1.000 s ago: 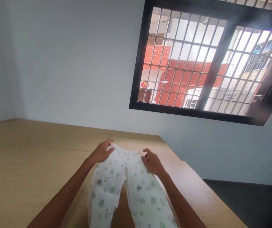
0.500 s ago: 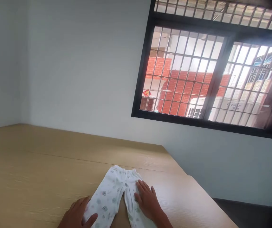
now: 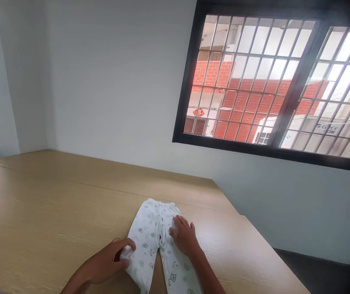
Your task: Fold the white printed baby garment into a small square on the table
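A small pair of white trousers (image 3: 144,228) with a printed pattern of little figures and dots lies spread on the table, waistband away from me and legs toward me. My left hand (image 3: 112,259) is at the outer edge of the left trouser leg, thumb and fingers curled around a fold of its cloth. On the right leg, my right hand (image 3: 184,237) rests with its fingers stretched out over the fabric, holding nothing. The lower ends of the legs run out of the picture at the bottom.
The wide wooden table (image 3: 71,212) has a seam across it and an angled right edge. A pale wall (image 3: 116,90) rises behind it, with a barred, dark-framed window (image 3: 242,145) at the upper right. Dark floor (image 3: 315,269) shows at the lower right.
My left hand has moved up and right along the left leg and closed on its edge, drawing the cloth inward. The right hand stays on the right leg. The view has shifted slightly.
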Motion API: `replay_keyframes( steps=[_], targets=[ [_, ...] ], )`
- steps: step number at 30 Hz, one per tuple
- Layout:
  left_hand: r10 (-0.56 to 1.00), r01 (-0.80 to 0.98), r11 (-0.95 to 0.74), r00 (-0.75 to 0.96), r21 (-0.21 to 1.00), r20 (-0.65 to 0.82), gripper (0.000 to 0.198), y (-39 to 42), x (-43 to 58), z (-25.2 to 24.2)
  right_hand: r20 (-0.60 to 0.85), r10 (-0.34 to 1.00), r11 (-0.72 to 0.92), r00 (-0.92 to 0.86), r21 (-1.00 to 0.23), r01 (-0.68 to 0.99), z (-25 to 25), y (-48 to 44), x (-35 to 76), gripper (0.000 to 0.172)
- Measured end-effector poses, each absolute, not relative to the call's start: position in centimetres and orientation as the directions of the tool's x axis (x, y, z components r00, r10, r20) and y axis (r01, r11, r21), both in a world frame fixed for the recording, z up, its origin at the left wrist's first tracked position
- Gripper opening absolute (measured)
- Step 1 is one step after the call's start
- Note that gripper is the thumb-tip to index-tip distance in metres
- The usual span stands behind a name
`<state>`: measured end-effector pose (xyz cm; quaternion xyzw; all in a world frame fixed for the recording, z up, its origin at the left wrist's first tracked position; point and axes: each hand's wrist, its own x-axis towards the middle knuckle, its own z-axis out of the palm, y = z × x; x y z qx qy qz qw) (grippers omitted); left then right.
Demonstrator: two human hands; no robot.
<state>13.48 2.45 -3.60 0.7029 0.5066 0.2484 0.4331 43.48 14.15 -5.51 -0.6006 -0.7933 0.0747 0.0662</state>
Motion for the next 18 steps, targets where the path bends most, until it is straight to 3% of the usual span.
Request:
replay_keyframes(
  steps=[4,6,10,14,18],
  targets=[
    [0.892,0.312,-0.154,0.452,0.938,-0.004,0.021,1.3,13.6,-2.2,0.014,0.959,0.279,-0.284,-0.243,0.929,-5.5,14.0,43.9,0.049],
    [0.938,0.179,-0.117,0.342,0.977,0.050,0.028,1.3,13.1,-2.0,0.006,0.956,0.285,-0.294,-0.264,0.921,-5.3,13.9,44.2,0.049],
    [0.968,0.006,0.082,0.239,0.997,-0.081,0.049,1.2,10.8,-3.4,-0.001,0.950,0.300,-0.313,-0.285,0.910,-4.9,13.8,44.5,0.048],
    [0.954,0.311,0.129,0.222,0.942,-0.204,0.064,0.4,7.2,-5.1,-0.005,0.948,0.304,-0.318,-0.281,0.910,-4.7,13.7,44.5,0.048],
    [0.968,0.511,0.067,0.176,0.857,-0.181,0.056,-2.4,5.6,-2.0,-0.010,0.953,0.291,-0.304,-0.252,0.923,-4.9,13.6,44.2,0.049]
  ],
)
